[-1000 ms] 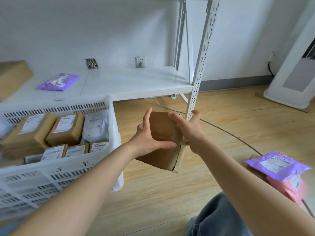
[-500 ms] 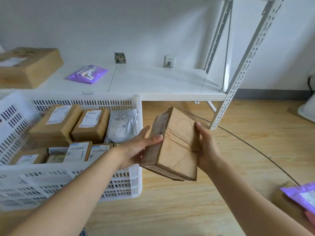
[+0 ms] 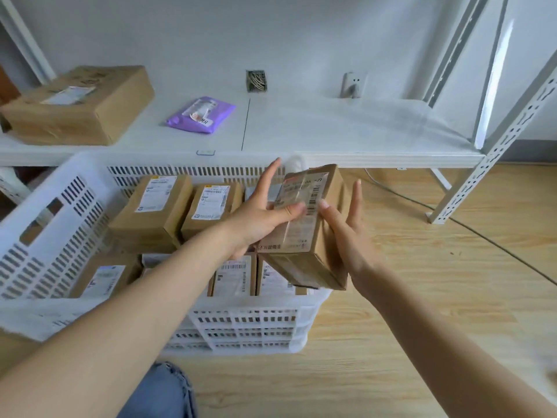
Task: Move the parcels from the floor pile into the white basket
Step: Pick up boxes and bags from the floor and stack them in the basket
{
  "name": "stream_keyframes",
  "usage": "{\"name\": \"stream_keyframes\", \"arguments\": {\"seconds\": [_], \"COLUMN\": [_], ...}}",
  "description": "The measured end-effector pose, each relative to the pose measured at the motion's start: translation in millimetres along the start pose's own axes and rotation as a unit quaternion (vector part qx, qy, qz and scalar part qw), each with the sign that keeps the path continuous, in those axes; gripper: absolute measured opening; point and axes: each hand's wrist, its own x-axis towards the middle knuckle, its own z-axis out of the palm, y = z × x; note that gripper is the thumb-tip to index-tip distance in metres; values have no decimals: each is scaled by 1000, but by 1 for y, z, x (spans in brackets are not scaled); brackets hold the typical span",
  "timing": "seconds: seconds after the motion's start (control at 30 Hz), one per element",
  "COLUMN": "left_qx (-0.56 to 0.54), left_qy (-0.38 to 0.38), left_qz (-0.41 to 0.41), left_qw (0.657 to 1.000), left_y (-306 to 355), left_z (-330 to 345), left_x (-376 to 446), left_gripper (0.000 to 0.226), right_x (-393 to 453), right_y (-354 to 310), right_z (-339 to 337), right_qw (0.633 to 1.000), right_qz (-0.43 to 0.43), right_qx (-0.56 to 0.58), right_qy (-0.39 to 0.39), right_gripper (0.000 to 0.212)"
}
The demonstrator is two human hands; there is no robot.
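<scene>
Over the last second the brown parcel came from above the floor to over the white basket's right front corner and was turned label-up. Left hand gripped it, thumb on the label; right hand braced its side, fingers straight. Only the drop-in looked left.
</scene>
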Motion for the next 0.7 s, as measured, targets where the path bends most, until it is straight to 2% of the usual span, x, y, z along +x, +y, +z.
{"name": "stream_keyframes", "arguments": {"seconds": [0.17, 0.4, 0.5, 0.6, 0.7], "left_qx": [85, 170, 195, 240, 256], "left_qy": [-4, 34, 60, 89, 86], "left_qz": [30, -10, -51, -94, -132], "left_qw": [996, 985, 978, 962, 954], "left_y": [13, -11, -30, -55, -85], "left_z": [-72, -170, -212, -246, -261], "left_x": [-5, -34, -42, -51, -59], "left_gripper": [72, 68, 70, 69, 69], "right_x": [18, 30, 39, 40, 39], "right_y": [-11, 11, 30, 47, 67], "right_z": [60, 168, 213, 252, 275], "right_qw": [993, 989, 978, 972, 965], "right_qz": [1, 50, 72, 101, 138], "right_qx": [86, 74, 120, 89, 38], "right_qy": [-76, -121, -156, -193, -219], "right_gripper": [83, 67, 62, 54, 55]}}
